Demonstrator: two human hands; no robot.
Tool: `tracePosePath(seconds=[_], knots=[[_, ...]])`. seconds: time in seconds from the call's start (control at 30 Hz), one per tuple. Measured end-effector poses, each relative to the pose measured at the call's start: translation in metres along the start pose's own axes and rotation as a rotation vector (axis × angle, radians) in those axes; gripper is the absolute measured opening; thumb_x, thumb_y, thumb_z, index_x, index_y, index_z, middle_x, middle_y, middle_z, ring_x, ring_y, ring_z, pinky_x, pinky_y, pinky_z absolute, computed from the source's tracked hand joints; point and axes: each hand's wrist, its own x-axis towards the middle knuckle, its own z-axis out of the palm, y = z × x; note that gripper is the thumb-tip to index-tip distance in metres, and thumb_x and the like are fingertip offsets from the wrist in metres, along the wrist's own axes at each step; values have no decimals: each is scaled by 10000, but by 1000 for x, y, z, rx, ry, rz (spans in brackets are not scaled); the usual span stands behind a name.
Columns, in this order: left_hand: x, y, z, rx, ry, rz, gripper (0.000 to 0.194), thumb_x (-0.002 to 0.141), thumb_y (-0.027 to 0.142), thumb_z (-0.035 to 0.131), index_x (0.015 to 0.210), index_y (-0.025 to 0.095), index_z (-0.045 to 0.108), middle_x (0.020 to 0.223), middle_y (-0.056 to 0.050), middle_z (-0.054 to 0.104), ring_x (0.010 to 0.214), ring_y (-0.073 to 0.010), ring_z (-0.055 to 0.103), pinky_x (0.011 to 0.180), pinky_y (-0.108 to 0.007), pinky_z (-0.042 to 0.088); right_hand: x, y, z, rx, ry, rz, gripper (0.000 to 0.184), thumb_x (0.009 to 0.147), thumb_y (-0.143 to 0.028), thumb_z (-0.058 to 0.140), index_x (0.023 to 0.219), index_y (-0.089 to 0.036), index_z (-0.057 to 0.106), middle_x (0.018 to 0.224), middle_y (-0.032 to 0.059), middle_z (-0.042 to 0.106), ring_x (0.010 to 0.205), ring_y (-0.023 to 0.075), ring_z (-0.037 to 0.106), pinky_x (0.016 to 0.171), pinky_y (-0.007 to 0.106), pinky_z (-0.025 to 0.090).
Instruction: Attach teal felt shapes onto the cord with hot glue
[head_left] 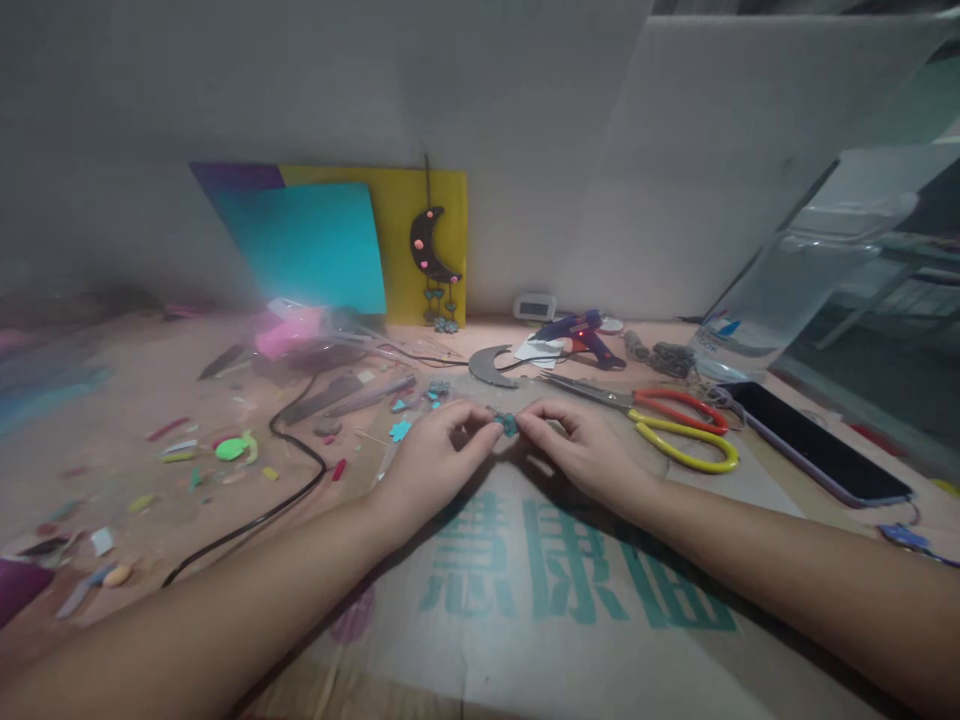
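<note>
Between my fingertips, over the printed cardboard sheet [495,640], is a small teal piece [509,425] whose exact shape I cannot make out. My left hand [442,445] pinches it from the left with thumb and forefinger. From the right, my right hand [577,445] pinches at its other side. Just beyond the hands lies a grey crescent moon cutout [487,367]. Several small blue paper pieces [400,430] lie beside my left hand. Scissors [667,410] with red and yellow handles rest past my right hand.
A glue gun [581,332] with a lit red light lies at the back, near grey yarn [667,357]. A phone [817,440] is on the right. A black cord [300,470] crosses scattered scraps on the left. A decorated moon hanging [427,245] stands against yellow card [397,240].
</note>
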Motion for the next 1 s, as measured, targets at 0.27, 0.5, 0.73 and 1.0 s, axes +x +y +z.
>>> tracePosePath(seconds=[0.27,0.5,0.73,1.0], knots=[[0,2,-1,4,-29,-8,157,871,287,556,802,173,639,834,-23,676,811,-173,610,743,-286,438,3,4,1,158,-67,35,203,894,-358,565,881,-176,654,818,24,700,767,167,659,706,265,494],[-1,2,-2,69,-74,42,165,861,291,563,768,177,637,797,-17,675,792,-174,608,735,-288,431,3,3,0,45,-59,29,153,873,-310,573,835,-182,648,791,10,702,751,157,641,686,253,474],[0,4,-2,18,-76,-2,165,870,303,540,820,175,631,848,-25,676,813,-176,605,745,-289,441,1,-4,0,-49,-39,11,148,870,-278,574,777,-184,641,754,-2,696,711,139,621,663,235,454],[0,6,-3,80,-102,14,158,852,274,551,735,176,593,743,-9,634,743,-166,579,679,-273,418,2,-1,0,-52,-83,20,171,861,-311,575,785,-181,656,756,13,705,698,150,616,641,253,461]])
